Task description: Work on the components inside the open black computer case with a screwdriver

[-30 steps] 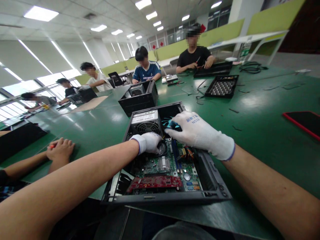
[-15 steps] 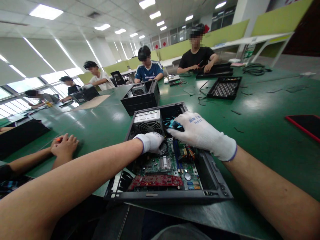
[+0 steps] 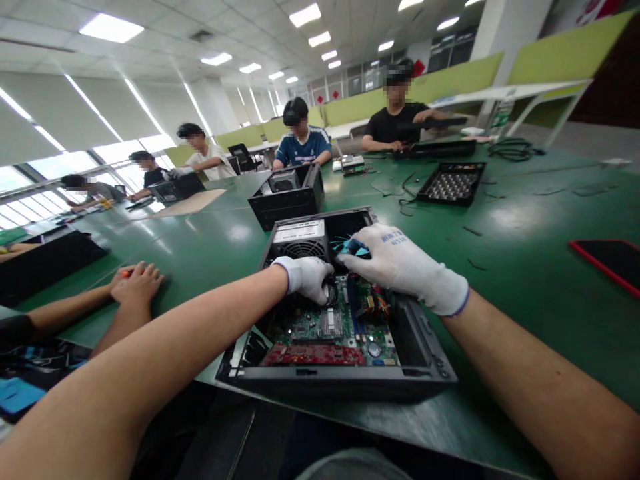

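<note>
An open black computer case (image 3: 340, 387) lies in front of me, its green motherboard (image 3: 310, 325) showing. A red card (image 3: 315, 355) sits along the near side, and a silver-labelled power supply (image 3: 300, 239) at the far left. My left hand (image 3: 309, 279), in a white glove, is inside the case below the power supply, fingers curled beside black, curved parts, perhaps cables. My right hand (image 3: 393, 257), also gloved, reaches over the case's right wall next to a light blue fan (image 3: 343, 245). Its fingers are bent around something dark blue that I cannot make out.
Beyond my case stands another open case (image 3: 287, 203). A black tray (image 3: 453, 183), loose cables (image 3: 515, 150) and a red-edged black panel (image 3: 607, 260) lie on the green table (image 3: 525, 213). A neighbour's clasped hands (image 3: 137, 283) rest at left; several people work across the table.
My view has shifted slightly, and both hands stay nearly in place inside the case. Across the table, a person in black has raised a dark flat part.
</note>
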